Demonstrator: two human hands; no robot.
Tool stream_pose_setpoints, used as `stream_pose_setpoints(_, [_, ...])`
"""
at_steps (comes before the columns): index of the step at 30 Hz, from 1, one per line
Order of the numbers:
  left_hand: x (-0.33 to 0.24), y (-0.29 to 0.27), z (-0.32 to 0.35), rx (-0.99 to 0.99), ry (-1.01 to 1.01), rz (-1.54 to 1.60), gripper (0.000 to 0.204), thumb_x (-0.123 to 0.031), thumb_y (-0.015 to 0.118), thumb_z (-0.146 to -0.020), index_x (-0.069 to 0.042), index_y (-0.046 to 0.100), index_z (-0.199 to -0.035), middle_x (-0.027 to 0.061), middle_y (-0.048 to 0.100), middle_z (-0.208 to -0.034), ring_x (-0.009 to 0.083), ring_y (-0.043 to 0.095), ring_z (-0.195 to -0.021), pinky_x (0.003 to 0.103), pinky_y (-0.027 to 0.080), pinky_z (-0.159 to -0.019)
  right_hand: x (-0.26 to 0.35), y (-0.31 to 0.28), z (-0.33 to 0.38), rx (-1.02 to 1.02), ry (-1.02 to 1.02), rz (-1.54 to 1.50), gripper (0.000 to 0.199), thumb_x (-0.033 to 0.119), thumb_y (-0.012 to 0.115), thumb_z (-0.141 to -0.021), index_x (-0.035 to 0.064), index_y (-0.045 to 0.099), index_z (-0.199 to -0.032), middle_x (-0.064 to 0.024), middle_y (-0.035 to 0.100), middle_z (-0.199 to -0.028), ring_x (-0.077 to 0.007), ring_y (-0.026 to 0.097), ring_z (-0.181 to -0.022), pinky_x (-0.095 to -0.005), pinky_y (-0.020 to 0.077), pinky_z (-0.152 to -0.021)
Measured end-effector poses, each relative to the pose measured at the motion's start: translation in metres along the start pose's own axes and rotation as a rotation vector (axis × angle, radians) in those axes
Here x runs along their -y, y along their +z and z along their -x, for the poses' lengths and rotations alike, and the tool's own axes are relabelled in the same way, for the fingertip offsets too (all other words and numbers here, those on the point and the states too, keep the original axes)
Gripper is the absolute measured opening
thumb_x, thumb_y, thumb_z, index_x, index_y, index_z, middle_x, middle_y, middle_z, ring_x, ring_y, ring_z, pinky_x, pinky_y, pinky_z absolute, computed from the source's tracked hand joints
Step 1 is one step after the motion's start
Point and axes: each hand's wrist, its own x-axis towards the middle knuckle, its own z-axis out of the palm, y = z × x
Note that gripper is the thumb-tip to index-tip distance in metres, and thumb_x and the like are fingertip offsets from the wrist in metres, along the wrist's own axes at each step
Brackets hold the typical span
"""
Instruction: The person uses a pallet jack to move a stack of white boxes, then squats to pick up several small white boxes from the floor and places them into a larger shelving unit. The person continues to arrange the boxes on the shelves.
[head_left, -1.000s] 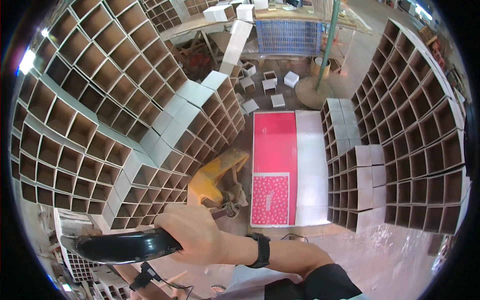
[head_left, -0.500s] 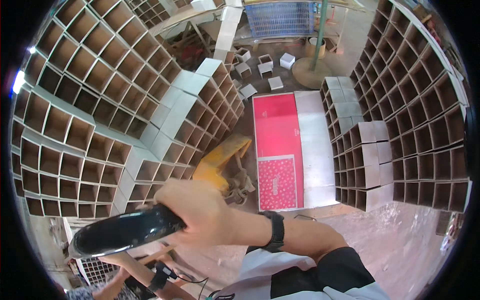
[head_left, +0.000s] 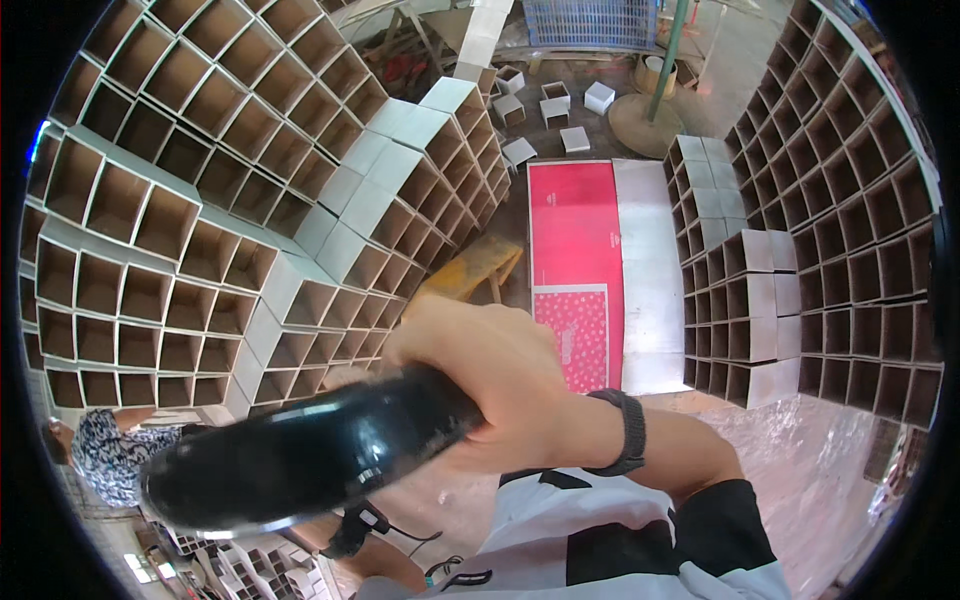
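**Right hand raised close to the camera, closed round a glossy black object**

The right hand [head_left: 490,385] fills the middle of the head view, held up well above the floor [head_left: 800,470] and close to the lens. Its forearm comes in from the lower right, crossing over a black-and-white sleeve, with a dark wristband [head_left: 628,432] round the wrist. The back of the hand faces up; the fingers curl downward and the grip is clamped on the right end of a long black glossy object [head_left: 300,460]. That object slants down toward the lower left, its far end rounded and blurred, so what kind of tool it is cannot be told; it may be a handle or a casing.

The left hand does not show.

Below the object, at the lower left, another person in a patterned top [head_left: 105,450] bends low, and a forearm with a dark watch [head_left: 352,530] lies under the object's middle.

Stacks of open cardboard boxes [head_left: 200,230] rise on the left and right. Between them, on the floor, lie a red sheet [head_left: 578,235] and a yellow stool [head_left: 470,270].
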Motion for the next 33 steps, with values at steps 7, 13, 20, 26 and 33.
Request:
stream_pose_setpoints(7, [-0.013,0.005,0.019,0.010,0.043,0.064,0.024,-0.022,0.047,-0.097,-0.010,0.047,-0.076,0.0001,0.032,-0.075,0.0148,0.034,-0.064,0.027,0.033,-0.059,-0.012,-0.008,-0.014,-0.019,-0.068,0.021,0.035,0.025,0.078,-0.067,0.0088,0.061,-0.093,-0.0086,0.061,-0.081,-0.0230,0.063,-0.069,-0.0331,0.0471,-0.059])
stream_pose_setpoints(13, [-0.008,0.009,0.030,0.002,0.086,0.114,0.044,-0.018,0.052,-0.096,-0.018,0.027,-0.060,-0.0052,0.021,-0.060,0.0107,0.025,-0.054,0.029,0.025,-0.055,-0.044,0.002,-0.049,-0.229,-0.084,0.035,0.022,0.015,0.075,-0.071,0.0042,0.059,-0.082,-0.0067,0.055,-0.058,-0.0129,0.057,-0.051,-0.0275,0.0433,-0.050])
stream_pose_setpoints(20, [-0.002,0.023,0.033,-0.049,0.016,0.217,0.028,-0.015,0.053,-0.093,-0.008,0.052,-0.066,-0.0063,0.021,-0.059,0.0071,0.024,-0.052,0.024,0.026,-0.053,-0.066,0.015,-0.084,-0.122,0.173,-0.170,0.020,0.016,0.071,-0.074,0.0001,0.063,-0.082,-0.0173,0.060,-0.061,-0.0295,0.061,-0.055,-0.0354,0.0477,-0.055])
stream_pose_setpoints(26, [-0.011,0.028,0.033,-0.039,0.048,0.195,0.026,-0.013,0.059,-0.092,-0.004,0.058,-0.068,-0.0037,0.028,-0.055,0.0086,0.030,-0.048,0.025,0.031,-0.048,-0.069,0.020,-0.086,-0.149,0.127,-0.128,0.017,0.015,0.070,-0.081,0.0012,0.062,-0.081,-0.0008,0.057,-0.056,-0.0072,0.054,-0.042,-0.0240,0.0406,-0.041])
stream_pose_setpoints(33, [0.007,0.025,0.032,-0.068,0.040,0.186,0.042,-0.016,0.058,-0.093,-0.013,0.037,-0.057,-0.0038,0.028,-0.054,0.0090,0.031,-0.048,0.025,0.032,-0.049,-0.084,0.021,-0.094,-0.172,0.043,-0.110,0.014,0.013,0.070,-0.081,0.0014,0.062,-0.080,-0.0030,0.058,-0.056,-0.0071,0.054,-0.045,-0.0252,0.0426,-0.044])
